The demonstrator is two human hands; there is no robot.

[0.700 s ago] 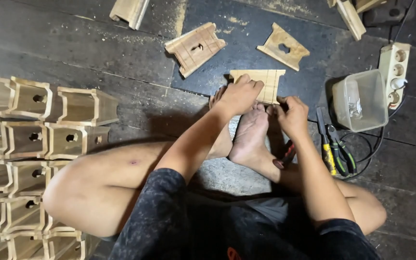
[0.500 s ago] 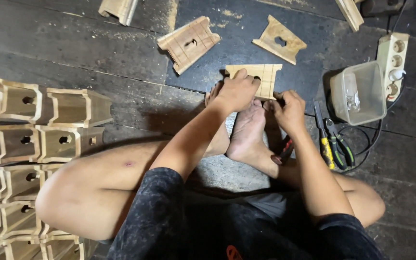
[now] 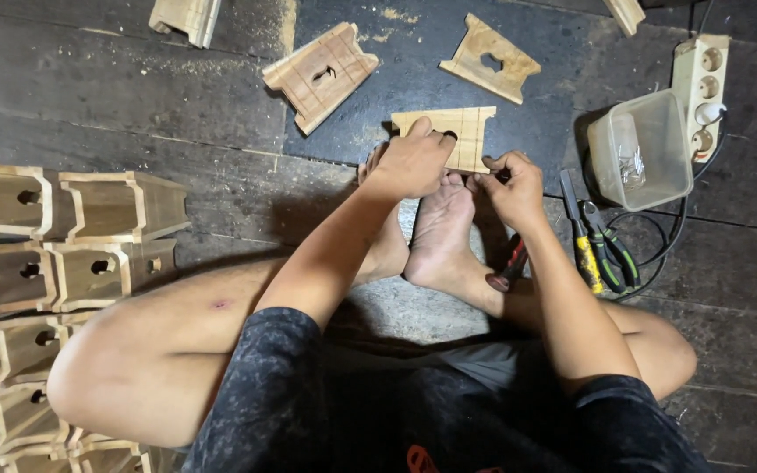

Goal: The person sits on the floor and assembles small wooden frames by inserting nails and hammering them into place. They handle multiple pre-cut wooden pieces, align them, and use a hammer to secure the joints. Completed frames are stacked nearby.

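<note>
I sit cross-legged on a dark plank floor. A flat wooden panel [image 3: 459,133] with a cut-out hole lies just beyond my bare foot [image 3: 440,229]. My left hand [image 3: 410,162] rests on the panel's near left part, fingers over the hole. My right hand [image 3: 512,186] sits at the panel's near right corner with fingers pinched together; whether something small is held there cannot be made out. A red-handled tool [image 3: 510,265] lies under my right forearm beside the foot.
Two more cut wooden panels [image 3: 320,74] [image 3: 490,59] lie farther out. Stacked wooden box pieces [image 3: 63,254] fill the left. At right lie pliers [image 3: 602,250], a clear plastic tub [image 3: 641,149] and a power strip [image 3: 701,83] with cable.
The view shifted down slightly. My left hand slid a little farther over the panel; my right hand stays at its near right corner.
</note>
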